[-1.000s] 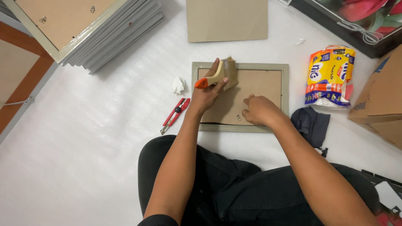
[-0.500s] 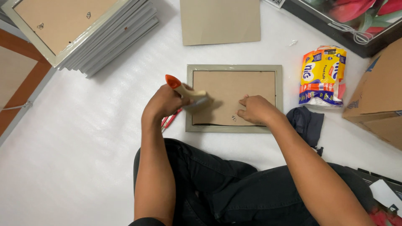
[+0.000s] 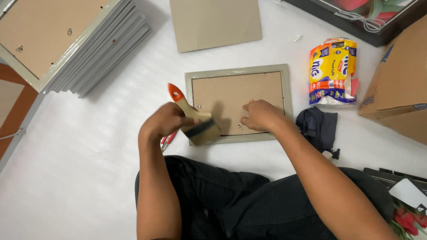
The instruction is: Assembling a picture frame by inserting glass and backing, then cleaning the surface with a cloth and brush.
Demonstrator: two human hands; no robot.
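Head view: yellow-blue package [image 3: 332,71] right of frame [image 3: 238,75]; left hand [image 3: 167,122] grips brush [image 3: 193,116].

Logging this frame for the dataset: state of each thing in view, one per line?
left hand: gripping the brush
brush: lifted, tilted, bristles over the frame's lower left corner
right hand: pressing flat on the frame's backing
picture frame: face down on the white surface
frame stack: piled, face down
cardboard sheet: lying flat
yellow packet: lying flat

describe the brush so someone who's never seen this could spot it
Start at the pale green picture frame lying face down mid-floor. Over its lower left corner, the left hand holds a flat paintbrush. Its orange-tipped wooden handle and wide black band set it apart from the red-handled tool beneath.
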